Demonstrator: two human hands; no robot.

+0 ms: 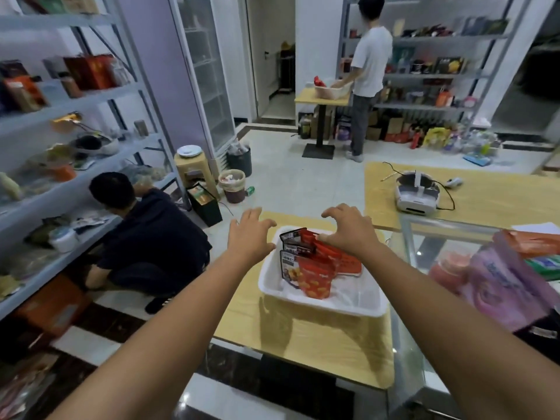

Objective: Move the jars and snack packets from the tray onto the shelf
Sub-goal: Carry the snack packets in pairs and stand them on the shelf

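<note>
While both your arms stretch forward, the tall grey shelf fills your left side, its tiers loaded with boxes and bags. A person in dark clothes crouches at its lower tiers, between the shelf and your table. The wood-topped table lies straight ahead of you. The white tray sits on it, close to the far edge.

Inside the tray, the red snack packets are bunched in the far left part. They stand and lean against one another, a few turned so that their dark printed sides face left. None of them has left the tray.

Your right hand hangs over the far side of the tray, above the rear packets. Its fingers are arched and spread, palm down, and they grasp nothing. Your thumb tip sits at the top edge of the rear packets, though the view does not settle whether it touches them.

Your left hand hovers just beside the tray's far left corner. It is released too, its fingers straight and fanned, well off the packets.
</note>
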